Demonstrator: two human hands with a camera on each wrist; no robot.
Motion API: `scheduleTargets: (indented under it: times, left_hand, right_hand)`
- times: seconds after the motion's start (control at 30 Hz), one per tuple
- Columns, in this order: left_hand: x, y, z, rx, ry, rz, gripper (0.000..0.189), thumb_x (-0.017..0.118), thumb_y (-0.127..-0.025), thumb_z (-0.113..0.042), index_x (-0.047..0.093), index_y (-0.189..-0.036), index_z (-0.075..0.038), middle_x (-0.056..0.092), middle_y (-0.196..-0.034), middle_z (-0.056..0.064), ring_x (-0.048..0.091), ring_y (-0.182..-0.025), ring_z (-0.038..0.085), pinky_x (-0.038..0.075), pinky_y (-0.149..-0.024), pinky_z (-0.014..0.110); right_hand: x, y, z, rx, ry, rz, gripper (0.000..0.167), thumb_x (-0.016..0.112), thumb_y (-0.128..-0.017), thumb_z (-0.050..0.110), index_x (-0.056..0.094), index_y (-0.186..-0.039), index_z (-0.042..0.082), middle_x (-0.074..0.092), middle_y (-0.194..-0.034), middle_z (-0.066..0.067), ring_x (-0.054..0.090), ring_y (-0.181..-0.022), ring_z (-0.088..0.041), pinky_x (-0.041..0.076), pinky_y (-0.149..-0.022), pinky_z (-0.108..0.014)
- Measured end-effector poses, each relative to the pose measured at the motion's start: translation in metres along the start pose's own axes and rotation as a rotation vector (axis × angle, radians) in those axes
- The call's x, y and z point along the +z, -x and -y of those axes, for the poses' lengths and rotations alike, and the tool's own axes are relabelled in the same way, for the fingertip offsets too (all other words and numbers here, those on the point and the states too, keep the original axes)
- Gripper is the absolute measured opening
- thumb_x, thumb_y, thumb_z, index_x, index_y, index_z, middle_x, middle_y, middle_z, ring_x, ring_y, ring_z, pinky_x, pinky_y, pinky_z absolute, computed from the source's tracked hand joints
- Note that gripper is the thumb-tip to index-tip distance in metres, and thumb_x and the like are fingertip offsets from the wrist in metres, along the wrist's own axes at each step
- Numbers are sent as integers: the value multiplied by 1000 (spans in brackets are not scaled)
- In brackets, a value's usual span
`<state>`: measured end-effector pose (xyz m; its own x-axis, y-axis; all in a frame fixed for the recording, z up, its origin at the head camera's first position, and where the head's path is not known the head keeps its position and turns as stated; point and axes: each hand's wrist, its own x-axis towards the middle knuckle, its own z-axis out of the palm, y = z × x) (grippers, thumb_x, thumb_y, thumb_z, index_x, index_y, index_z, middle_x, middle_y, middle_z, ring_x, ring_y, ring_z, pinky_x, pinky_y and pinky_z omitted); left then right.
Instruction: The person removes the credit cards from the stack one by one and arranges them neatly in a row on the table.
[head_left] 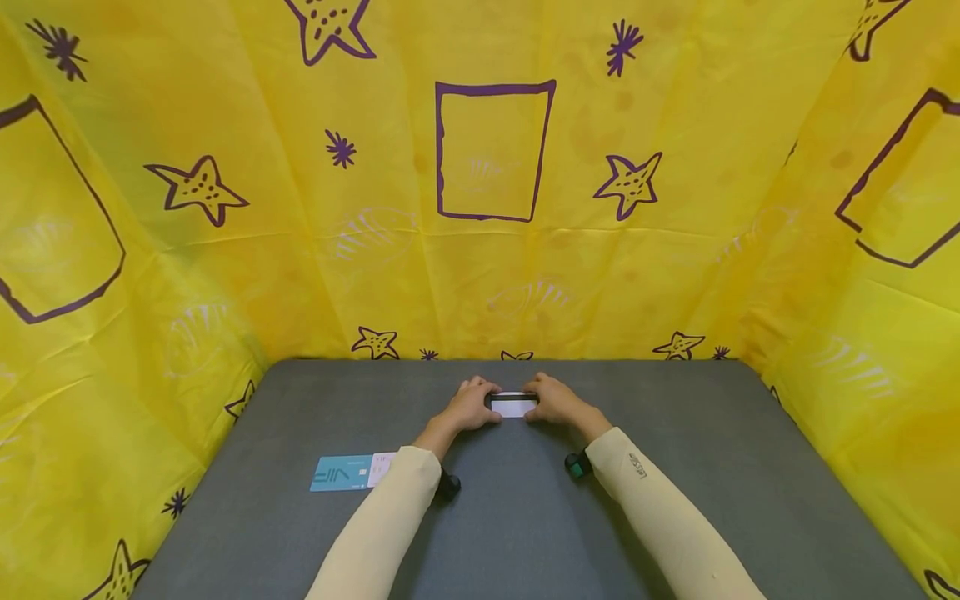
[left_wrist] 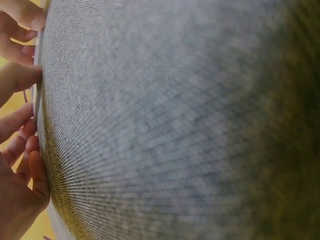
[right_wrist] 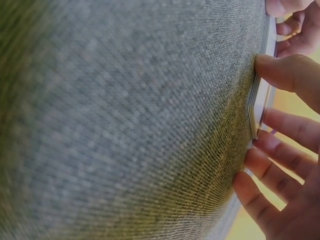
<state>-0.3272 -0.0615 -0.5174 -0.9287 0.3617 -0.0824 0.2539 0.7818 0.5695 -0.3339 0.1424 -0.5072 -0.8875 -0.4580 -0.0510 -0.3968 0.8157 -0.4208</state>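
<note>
A thin stack of cards (head_left: 514, 408), its top one white with a black stripe, lies flat on the dark grey table toward the far edge. My left hand (head_left: 468, 404) grips its left end, thumb at the near edge and fingers at the far side. At the right end my right hand (head_left: 558, 401) holds it the same way. In the right wrist view, several layered edges of the stack (right_wrist: 254, 105) show under the right thumb, close against the cloth. Seen from the left wrist, the stack (left_wrist: 38, 95) is only a thin edge between the fingers.
On the table (head_left: 510, 517), a blue card (head_left: 340, 473) lies left of my left forearm. A pale pink card (head_left: 380, 467) adjoins it, partly hidden by the sleeve. Yellow patterned cloth (head_left: 495, 275) walls the back and both sides.
</note>
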Motion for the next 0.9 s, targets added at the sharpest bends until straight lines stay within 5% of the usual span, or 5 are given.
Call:
scheduleTargets:
  times: [0.9]
  left_hand:
    - [0, -1, 1, 9, -37, 12, 48, 75, -83, -26, 62, -127, -11, 54, -127, 11, 46, -115, 28, 42, -97, 48]
  right_hand:
    - [2, 0, 4, 17, 13, -40, 45, 81, -75, 20, 68, -114, 4, 59, -104, -9, 57, -88, -22, 47, -84, -40]
